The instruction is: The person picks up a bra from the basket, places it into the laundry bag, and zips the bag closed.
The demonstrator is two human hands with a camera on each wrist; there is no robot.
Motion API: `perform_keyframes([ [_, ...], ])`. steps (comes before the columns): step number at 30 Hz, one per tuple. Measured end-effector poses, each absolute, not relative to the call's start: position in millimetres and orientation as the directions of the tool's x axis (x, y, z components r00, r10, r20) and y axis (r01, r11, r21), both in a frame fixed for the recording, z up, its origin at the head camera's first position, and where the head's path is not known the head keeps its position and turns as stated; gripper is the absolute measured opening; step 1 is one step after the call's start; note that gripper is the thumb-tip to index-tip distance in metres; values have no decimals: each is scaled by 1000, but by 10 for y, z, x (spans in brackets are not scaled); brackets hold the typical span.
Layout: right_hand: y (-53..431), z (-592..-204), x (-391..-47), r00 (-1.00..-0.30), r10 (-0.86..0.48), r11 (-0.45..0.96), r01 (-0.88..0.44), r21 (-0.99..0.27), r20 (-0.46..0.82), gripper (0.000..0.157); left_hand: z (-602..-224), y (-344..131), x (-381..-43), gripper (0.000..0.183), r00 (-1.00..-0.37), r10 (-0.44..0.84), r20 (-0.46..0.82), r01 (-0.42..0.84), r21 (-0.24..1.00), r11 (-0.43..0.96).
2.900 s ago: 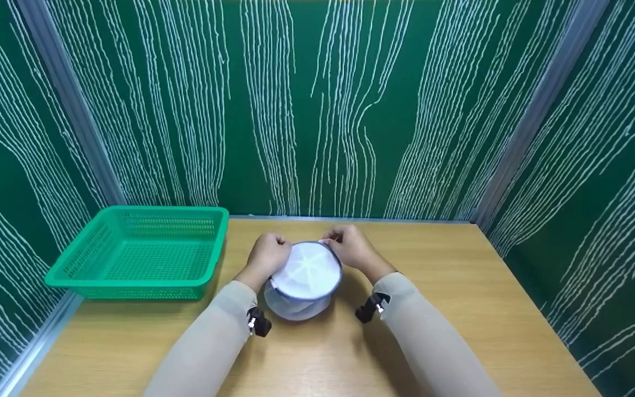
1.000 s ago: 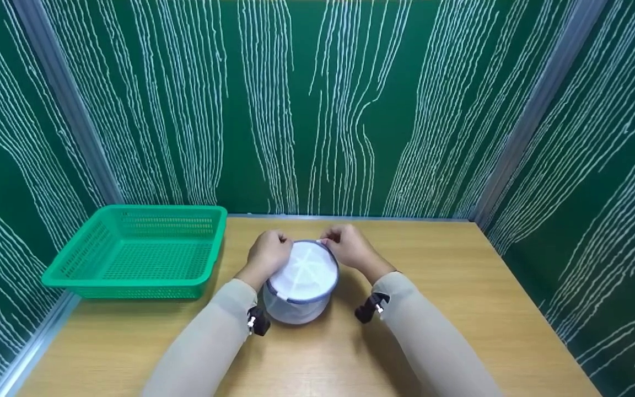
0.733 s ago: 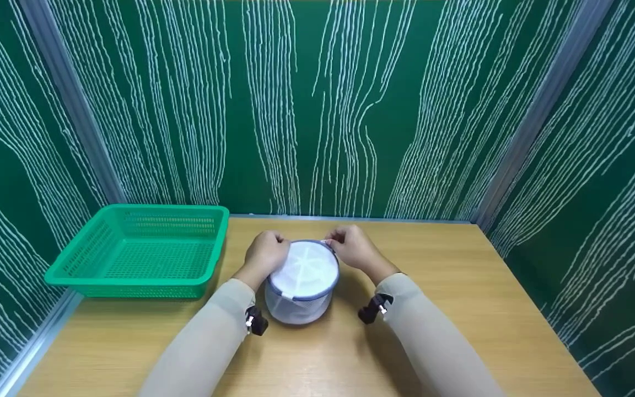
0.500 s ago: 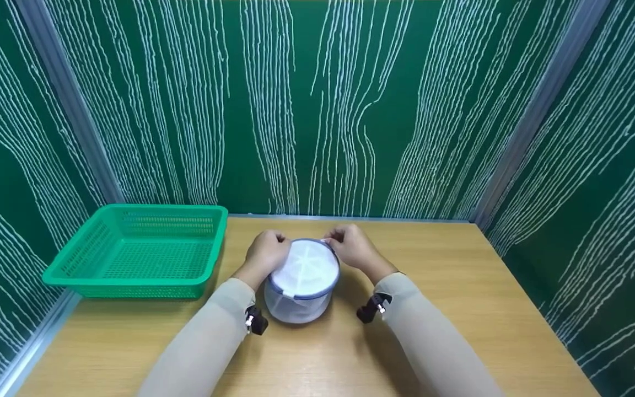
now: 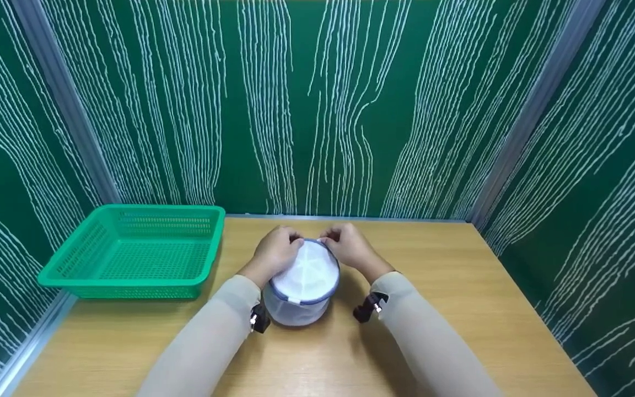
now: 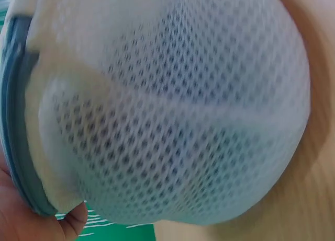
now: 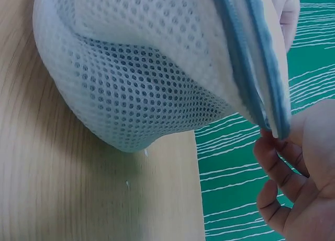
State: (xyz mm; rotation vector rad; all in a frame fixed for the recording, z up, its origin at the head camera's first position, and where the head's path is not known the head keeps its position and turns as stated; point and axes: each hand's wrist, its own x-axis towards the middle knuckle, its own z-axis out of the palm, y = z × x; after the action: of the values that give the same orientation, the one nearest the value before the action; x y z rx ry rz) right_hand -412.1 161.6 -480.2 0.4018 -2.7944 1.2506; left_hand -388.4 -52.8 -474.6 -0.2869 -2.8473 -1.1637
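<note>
A round white mesh laundry bag with a blue zipper edge stands on the table between both hands. Its lid lies over the top, with a small white tab at the front. My left hand pinches the far left of the rim, thumb on the lid side; in the left wrist view its fingertips grip below the zipper band. At the far right of the rim, my right hand pinches the zipper edge between thumb and finger. The right wrist view shows two blue zipper bands slightly parted there. The zipper pull is hidden.
A green plastic basket with perforated sides stands at the left of the wooden table. Green panels with white streaks enclose the back and both sides. A black wrist camera is strapped at each cuff.
My left hand has shifted right along the rim, closer to the right hand. The lid's white tab has moved from the left side round to the front. My right hand stays nearly in place.
</note>
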Motion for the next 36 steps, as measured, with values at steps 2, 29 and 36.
perform_keyframes([
  [2,1608,-4786,-4117,-966,-216,640,-252,-725,145,8,-4738,-524,-3898,26,-976,173,130,215,674,707],
  [29,1634,-4806,-4106,-948,-280,668,-304,-680,149,11,-4820,-691,-3892,22,-999,48,19,46,754,655],
  [36,1724,-4777,-4116,-942,-273,655,-331,-679,196,11,-4792,-717,-3865,24,-1000,18,-6,6,782,623],
])
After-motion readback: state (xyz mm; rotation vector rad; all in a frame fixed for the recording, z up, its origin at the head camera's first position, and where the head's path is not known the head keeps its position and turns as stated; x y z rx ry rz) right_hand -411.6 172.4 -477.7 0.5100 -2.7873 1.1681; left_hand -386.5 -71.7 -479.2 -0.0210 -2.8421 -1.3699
